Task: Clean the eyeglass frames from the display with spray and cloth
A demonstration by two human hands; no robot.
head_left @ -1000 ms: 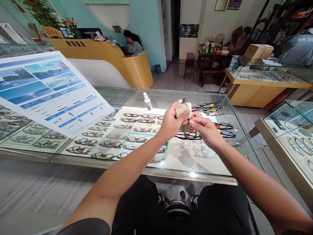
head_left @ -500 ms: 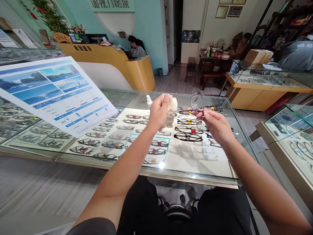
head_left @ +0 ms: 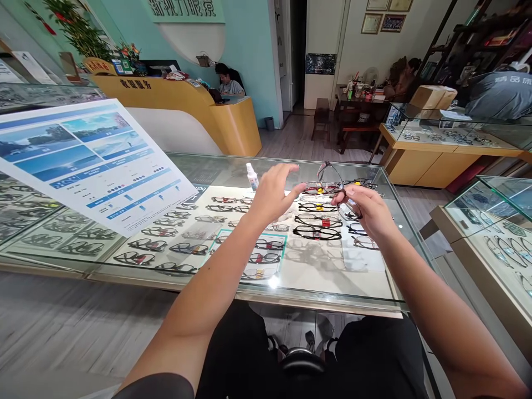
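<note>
Right hand (head_left: pixel 368 208): your thumb and fingers pinch 1 pair of glasses (head_left: pixel 331 176), tilted, above the display case (head_left: pixel 320 277). Left hand (head_left: pixel 275 194): you have it released, fingers apart and curved, near the white spray bottle (head_left: pixel 251 177). Eyeglass frames (head_left: pixel 318 233) lie in rows inside the case.

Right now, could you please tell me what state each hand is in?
Left hand: open, with nothing visible in its grasp.
Right hand: closed, holding thin, dark-rimmed, clear-lensed eyeglasses.
</note>
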